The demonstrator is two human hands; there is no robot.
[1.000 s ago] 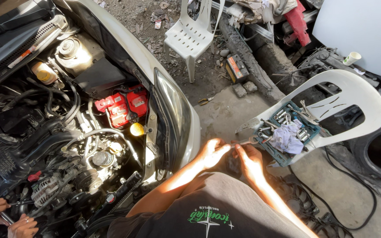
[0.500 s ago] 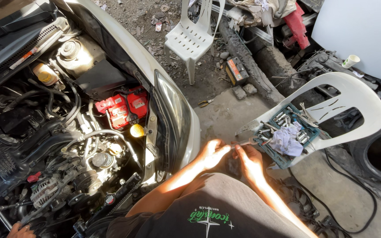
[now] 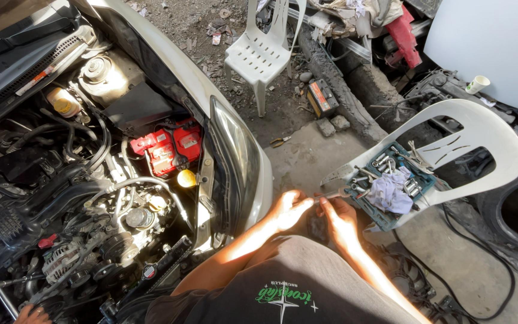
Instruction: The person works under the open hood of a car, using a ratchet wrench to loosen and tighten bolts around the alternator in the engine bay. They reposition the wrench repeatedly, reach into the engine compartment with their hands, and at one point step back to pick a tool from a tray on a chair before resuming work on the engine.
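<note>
Here, tool tray (image 3: 372,211) holding sockets (image 3: 385,162), rag (image 3: 389,191)

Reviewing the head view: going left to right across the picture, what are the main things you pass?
Open engine bay → red-topped battery → headlight → left hand → right hand → tool tray with a cloth on a tipped white plastic chair.

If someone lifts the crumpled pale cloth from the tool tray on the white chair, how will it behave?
The cloth would probably be floppy and light, since it lies in soft folds. It drapes over loose sockets in the tool tray, so it may drag or tip a few. The tray sits on a tilted plastic chair, so tugging might shift it.
</note>
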